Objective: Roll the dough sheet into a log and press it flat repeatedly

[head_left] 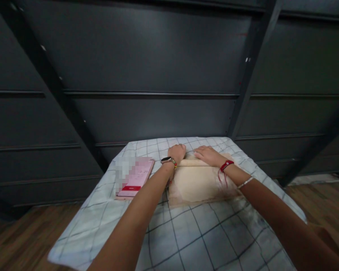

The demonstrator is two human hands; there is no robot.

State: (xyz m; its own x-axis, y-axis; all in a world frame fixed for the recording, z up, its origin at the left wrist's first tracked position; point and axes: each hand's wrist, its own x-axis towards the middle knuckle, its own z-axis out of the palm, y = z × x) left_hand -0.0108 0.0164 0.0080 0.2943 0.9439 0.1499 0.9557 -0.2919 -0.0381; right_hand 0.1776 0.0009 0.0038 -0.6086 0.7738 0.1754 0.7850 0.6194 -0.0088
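Observation:
A flat beige package (197, 184) lies on the checked cloth, with a folded band along its far edge and what looks like clear, wrinkled plastic around its sides. At its far left corner is my left hand (177, 151), its fingers curled in and their tips hidden from me. My right hand (209, 155) rests on the far edge, palm down, with the fingers stretched out toward the left hand. A watch and a beaded bracelet circle the left wrist; a red string bracelet is on the right one.
A phone (137, 175) with a pink screen, partly pixelated, lies left of my left forearm. The white cloth with dark grid lines (186, 241) covers the table. Dark metal panels (158, 116) rise behind it, and wooden floor (324, 203) shows at both sides.

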